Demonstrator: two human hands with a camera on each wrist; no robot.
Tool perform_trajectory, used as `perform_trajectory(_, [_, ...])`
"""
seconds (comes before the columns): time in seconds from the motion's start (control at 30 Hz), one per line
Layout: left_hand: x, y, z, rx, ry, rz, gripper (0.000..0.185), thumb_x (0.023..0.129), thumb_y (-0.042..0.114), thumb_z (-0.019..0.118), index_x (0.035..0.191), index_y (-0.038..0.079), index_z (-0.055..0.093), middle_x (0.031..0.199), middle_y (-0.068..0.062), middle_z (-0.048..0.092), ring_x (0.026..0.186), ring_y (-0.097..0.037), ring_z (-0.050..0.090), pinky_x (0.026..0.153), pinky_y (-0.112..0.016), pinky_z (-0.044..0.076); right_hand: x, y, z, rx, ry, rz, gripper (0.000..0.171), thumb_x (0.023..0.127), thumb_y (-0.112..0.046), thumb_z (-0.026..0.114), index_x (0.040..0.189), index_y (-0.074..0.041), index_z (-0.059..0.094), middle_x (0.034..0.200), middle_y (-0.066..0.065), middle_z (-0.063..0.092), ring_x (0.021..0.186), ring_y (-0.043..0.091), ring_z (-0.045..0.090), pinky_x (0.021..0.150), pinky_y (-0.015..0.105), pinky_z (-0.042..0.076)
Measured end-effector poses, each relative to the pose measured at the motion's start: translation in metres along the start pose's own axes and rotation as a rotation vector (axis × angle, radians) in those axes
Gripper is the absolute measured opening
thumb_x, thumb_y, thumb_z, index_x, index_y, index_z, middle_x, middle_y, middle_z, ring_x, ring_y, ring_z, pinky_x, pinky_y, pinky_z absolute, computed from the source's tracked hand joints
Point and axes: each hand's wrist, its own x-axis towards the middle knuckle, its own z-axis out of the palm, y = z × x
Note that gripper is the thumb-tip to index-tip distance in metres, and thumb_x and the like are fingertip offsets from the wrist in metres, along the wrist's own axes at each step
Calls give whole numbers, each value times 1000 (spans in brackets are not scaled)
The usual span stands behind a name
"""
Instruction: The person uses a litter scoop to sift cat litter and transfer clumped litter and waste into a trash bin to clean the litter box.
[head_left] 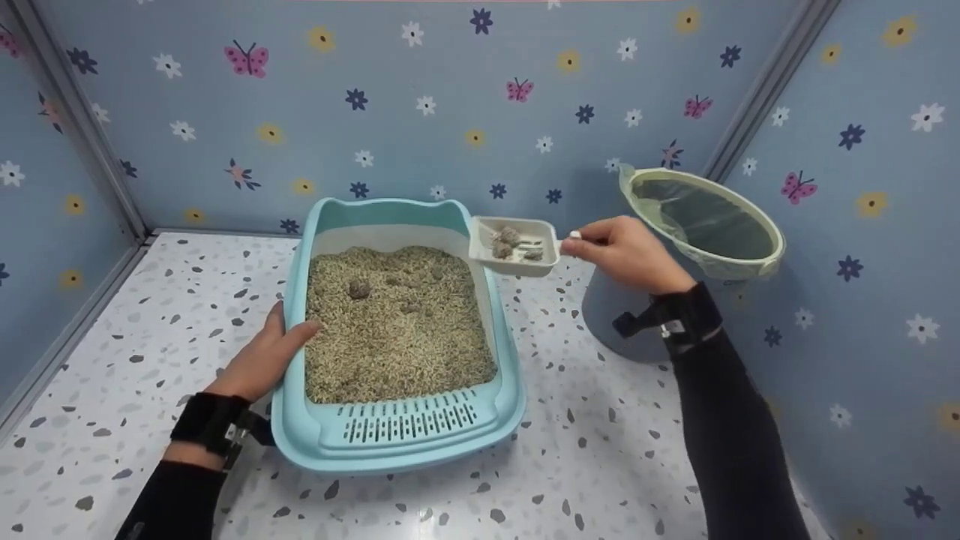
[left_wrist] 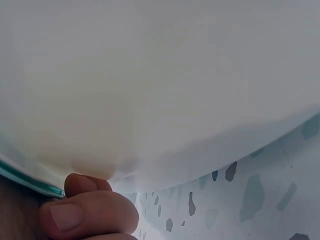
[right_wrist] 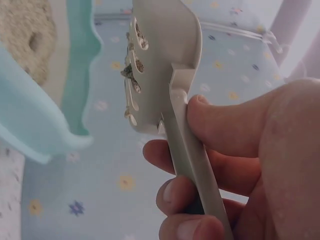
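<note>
My right hand (head_left: 626, 251) grips the handle of a pale litter scoop (right_wrist: 167, 55), its fingers curled around it in the right wrist view. Several brown clumps (head_left: 508, 240) lie in the scoop, which is over the right rim of a light blue litter box (head_left: 514, 409). Tan granular litter (head_left: 397, 337) fills the box, with a dark clump (head_left: 360, 289) on top. At the box's left side, my left hand (head_left: 262, 356) holds the rim with the thumb over the edge. Its curled fingers (left_wrist: 95, 212) show beneath the wall in the left wrist view.
A grey bin (head_left: 622, 315) with a pale green liner (head_left: 694, 259) over its rim stands right of the litter box, behind my right wrist. Blue flowered panels (head_left: 420, 142) stand at the back and both sides. The floor (head_left: 592, 465) is white with speckles.
</note>
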Motion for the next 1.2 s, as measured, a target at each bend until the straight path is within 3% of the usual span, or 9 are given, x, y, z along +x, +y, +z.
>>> perform_trajectory(0.2, [1,-1,1,2,4,-3,108,112,72,45,177,16,-20,174,-41,19,143,-55,53,123,-71,36,-4,15,-60,-13,119,159,48,108,-49,74,85,-8,77,67,-6,42,62,14,38,53,31,31])
perform_trajectory(0.37, [-2,3,1,-8,11,9,108,111,74,46,178,19,-18,172,-40,25,139,-54,56,121,-71,39,-11,36,-104,-18,159,303,53,108,-54,73,109,-2,84,72,-6,51,69,15,44,55,31,33])
perform_trajectory(0.53, [-4,4,1,-13,12,16,108,110,75,46,178,20,-18,174,-39,23,144,-55,52,123,-73,36,-19,65,-131,-102,179,373,59,107,-60,70,98,-3,82,70,-6,51,66,17,42,55,34,31])
perform_trajectory(0.7, [-5,3,-1,-6,15,7,108,110,75,46,178,19,-18,173,-40,24,141,-56,54,123,-73,36,-24,86,-142,-135,191,425,56,108,-58,69,74,-13,69,65,-8,39,64,18,39,55,37,30])
perform_trajectory(0.77, [-5,3,-1,-1,14,4,109,110,75,46,178,19,-18,173,-40,24,140,-55,55,122,-73,37,-26,93,-143,-150,200,446,56,108,-57,68,73,-14,68,64,-9,35,64,19,38,57,38,30])
perform_trajectory(0.87, [-4,2,-2,5,17,2,108,110,75,45,178,18,-18,170,-40,29,135,-53,59,120,-72,41,-29,102,-143,-194,198,478,62,109,-59,66,86,-4,78,67,-6,39,68,21,41,60,39,32])
perform_trajectory(1.0, [-2,1,-1,7,21,0,107,111,73,46,179,17,-15,166,-40,34,129,-50,65,116,-70,46,-33,109,-138,-260,173,513,74,109,-63,62,124,7,81,87,9,62,81,29,51,64,41,38])
perform_trajectory(1.1, [0,0,-1,9,21,-4,107,112,72,46,178,16,-16,169,-41,30,130,-50,63,117,-70,46,-34,112,-134,-304,156,521,76,109,-64,61,130,7,78,109,19,71,89,33,56,66,42,42])
perform_trajectory(1.2, [2,0,0,3,17,3,106,112,70,45,178,15,-17,172,-41,24,138,-53,57,120,-71,41,-35,114,-132,-328,150,527,75,109,-64,61,131,5,79,118,24,73,91,36,58,67,43,43])
